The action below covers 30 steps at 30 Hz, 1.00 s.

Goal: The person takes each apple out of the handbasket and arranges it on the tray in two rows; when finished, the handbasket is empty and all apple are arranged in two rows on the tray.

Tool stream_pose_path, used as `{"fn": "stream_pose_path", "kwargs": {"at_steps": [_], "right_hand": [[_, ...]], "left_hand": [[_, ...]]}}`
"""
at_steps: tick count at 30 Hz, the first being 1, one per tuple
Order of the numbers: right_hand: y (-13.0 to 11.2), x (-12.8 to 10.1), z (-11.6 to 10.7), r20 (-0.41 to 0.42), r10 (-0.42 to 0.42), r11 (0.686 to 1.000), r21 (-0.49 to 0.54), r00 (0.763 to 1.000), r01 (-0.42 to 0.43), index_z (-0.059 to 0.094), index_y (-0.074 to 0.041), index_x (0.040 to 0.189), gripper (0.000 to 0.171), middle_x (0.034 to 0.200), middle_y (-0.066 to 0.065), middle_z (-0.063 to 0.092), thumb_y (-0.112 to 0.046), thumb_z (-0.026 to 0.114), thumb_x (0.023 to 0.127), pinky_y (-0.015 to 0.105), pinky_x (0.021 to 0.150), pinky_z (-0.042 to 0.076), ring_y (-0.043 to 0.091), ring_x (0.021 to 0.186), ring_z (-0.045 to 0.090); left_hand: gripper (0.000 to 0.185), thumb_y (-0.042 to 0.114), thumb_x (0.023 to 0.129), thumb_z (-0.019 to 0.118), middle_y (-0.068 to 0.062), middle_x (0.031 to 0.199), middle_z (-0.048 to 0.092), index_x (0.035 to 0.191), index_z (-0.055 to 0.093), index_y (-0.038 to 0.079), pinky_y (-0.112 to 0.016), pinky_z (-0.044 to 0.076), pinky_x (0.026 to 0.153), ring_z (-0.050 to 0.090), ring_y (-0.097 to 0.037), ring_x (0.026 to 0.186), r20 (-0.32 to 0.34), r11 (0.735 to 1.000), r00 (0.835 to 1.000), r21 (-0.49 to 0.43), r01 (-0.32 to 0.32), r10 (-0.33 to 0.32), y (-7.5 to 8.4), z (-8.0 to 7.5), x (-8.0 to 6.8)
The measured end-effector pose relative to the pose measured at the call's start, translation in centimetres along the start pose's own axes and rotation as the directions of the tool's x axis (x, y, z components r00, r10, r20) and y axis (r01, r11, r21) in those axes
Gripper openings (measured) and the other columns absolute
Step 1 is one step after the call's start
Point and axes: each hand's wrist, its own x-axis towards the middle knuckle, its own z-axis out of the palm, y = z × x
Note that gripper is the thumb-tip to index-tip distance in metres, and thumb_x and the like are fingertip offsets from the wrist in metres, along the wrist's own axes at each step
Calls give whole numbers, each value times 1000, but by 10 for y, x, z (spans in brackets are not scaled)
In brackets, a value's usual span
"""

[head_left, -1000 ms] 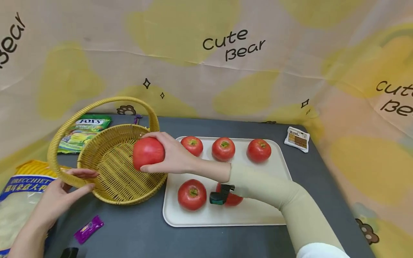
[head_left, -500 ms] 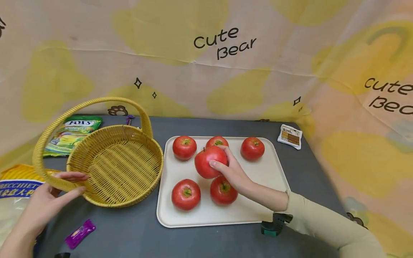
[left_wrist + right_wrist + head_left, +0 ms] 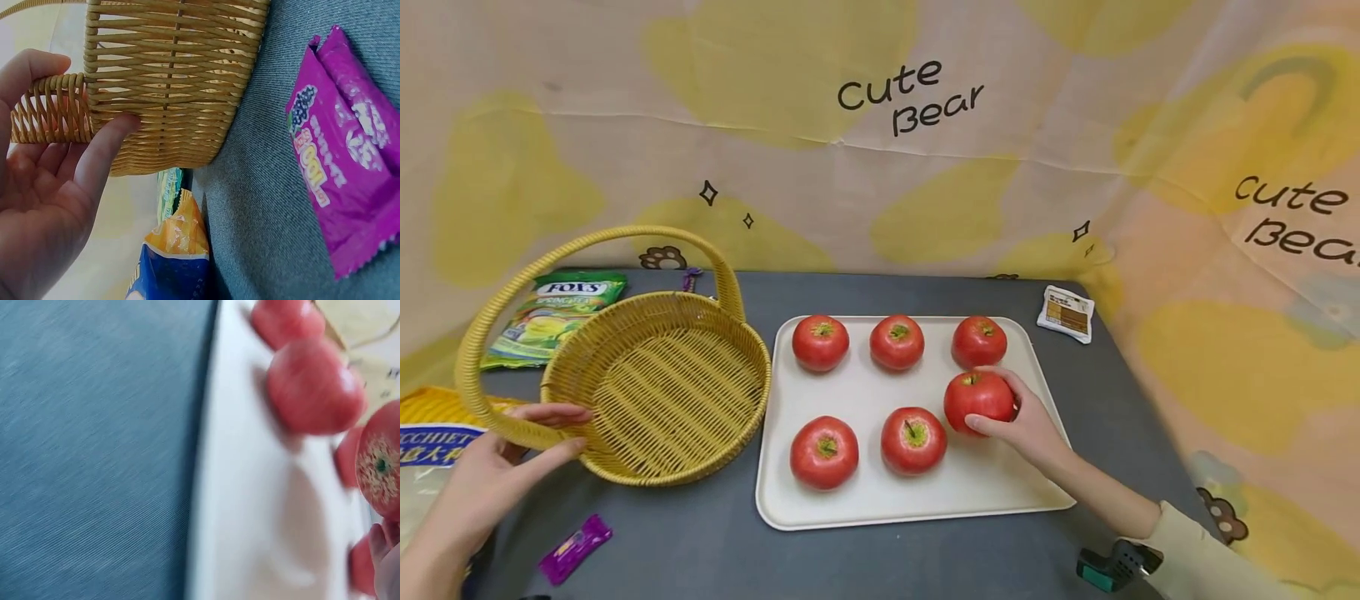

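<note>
In the head view my right hand (image 3: 1033, 429) holds a red apple (image 3: 977, 402) over the front right part of the white tray (image 3: 865, 400). The right wrist view shows that apple (image 3: 382, 456) raised off the tray, its base facing the camera. Three apples form the tray's back row; two more, including a front middle apple (image 3: 913, 442), stand in front. At left, my left hand (image 3: 493, 471) grips the yellow wicker basket (image 3: 673, 400) where its handle meets the rim. Thumb and fingers wrap the handle base (image 3: 53, 109) in the left wrist view. Bare woven floor shows inside the basket.
A green candy bag (image 3: 561, 308) lies behind the basket, and a pasta bag (image 3: 430, 467) is at the left edge. A purple wrapped sweet (image 3: 576, 550) lies in front of the basket. A small white packet (image 3: 1066, 314) sits at the back right.
My right hand has carried the apple from above the basket rightward to the tray's front right. My left hand has kept its grip on the basket. The head view has shifted slightly right.
</note>
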Motion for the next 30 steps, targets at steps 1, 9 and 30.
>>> {"fn": "stream_pose_path", "kwargs": {"at_steps": [1,9,30], "right_hand": [[7,-2,-2,1,-2,1000,-17,1000,2,46,-15,135,65,131,10,51,-23,79,80,36,82,52,31,118,47],[43,-14,-10,-41,-107,992,-73,993,104,44,-14,134,72,130,4,49,-18,85,75,31,85,51,22,118,44],[57,-24,-18,127,-298,911,-259,946,322,39,-12,140,89,133,-6,45,-29,89,69,31,85,53,12,118,45]], "left_hand": [[37,3,90,68,18,109,67,126,58,3,-7,28,84,51,11,105,0,1000,1000,-1,1,-1,0,0,0],[38,2,91,66,18,110,66,128,57,3,-7,28,84,50,11,106,17,1000,1000,-7,6,-5,-1,-2,-1],[38,1,91,66,18,110,66,128,56,3,-8,29,85,52,10,105,19,1000,1000,-14,-8,9,-2,-1,0]]}}
